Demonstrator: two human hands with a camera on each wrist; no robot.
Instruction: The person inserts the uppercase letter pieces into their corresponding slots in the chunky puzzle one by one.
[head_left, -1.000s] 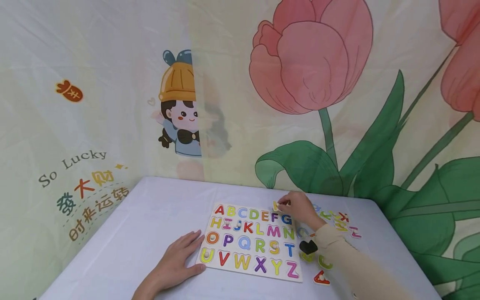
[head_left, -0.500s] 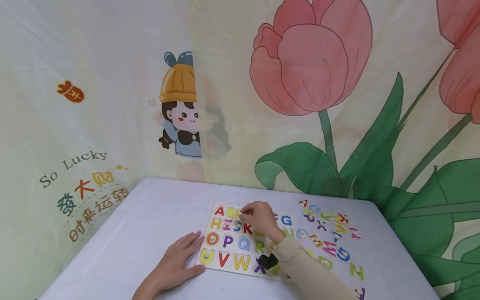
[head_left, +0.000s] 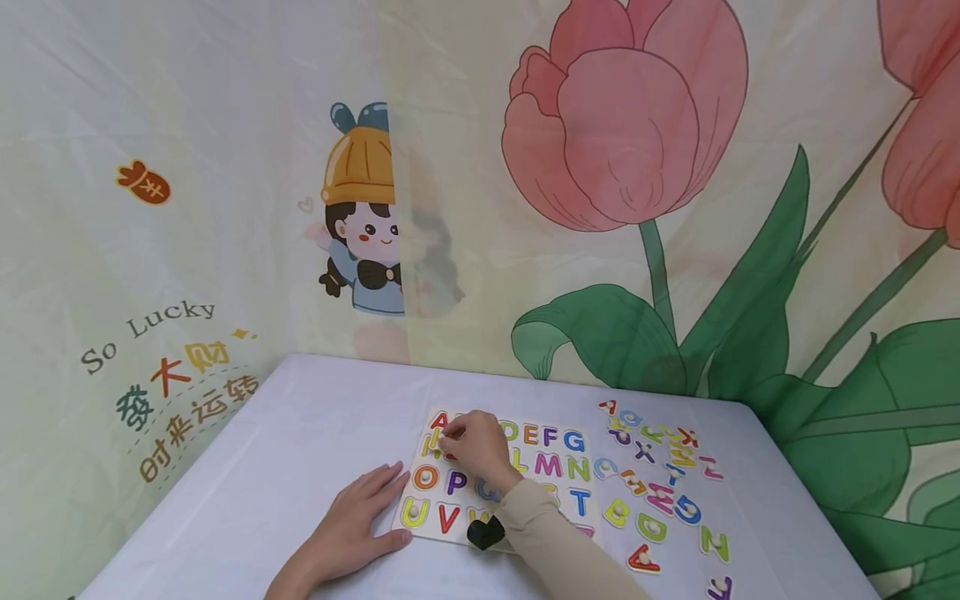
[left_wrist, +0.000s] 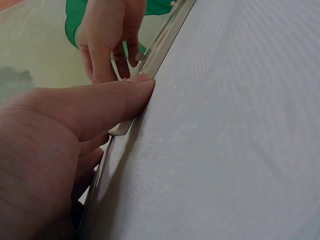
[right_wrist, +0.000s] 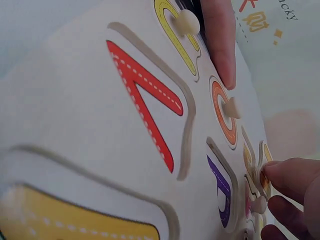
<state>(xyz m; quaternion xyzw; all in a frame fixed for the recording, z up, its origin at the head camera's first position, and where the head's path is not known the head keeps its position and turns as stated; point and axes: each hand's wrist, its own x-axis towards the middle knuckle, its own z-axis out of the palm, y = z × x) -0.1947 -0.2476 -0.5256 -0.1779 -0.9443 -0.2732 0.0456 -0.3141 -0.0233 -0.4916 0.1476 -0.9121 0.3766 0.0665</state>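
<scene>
My right hand (head_left: 480,446) pinches a yellow letter H puzzle piece (head_left: 432,442) between thumb and finger, at the H recess near the left side of the alphabet board (head_left: 441,498). Whether the piece is seated cannot be seen. My left hand (head_left: 354,518) rests flat beside the board's left edge, its thumb touching that edge (left_wrist: 160,57). An orange O piece (right_wrist: 220,102) and a yellow U piece (right_wrist: 165,17), both with round knobs, sit in the board. The right hand and sleeve hide much of the board's middle.
Several loose letter pieces lie right of the board, among them a red A (head_left: 643,559), a green D (head_left: 651,527), a green N (head_left: 714,543) and a blue G (head_left: 686,508). A printed curtain (head_left: 465,167) hangs behind the white table (head_left: 225,500).
My right hand has carried the yellow H piece leftward from above the board's upper right corner to its left side. The left hand stays in place.
</scene>
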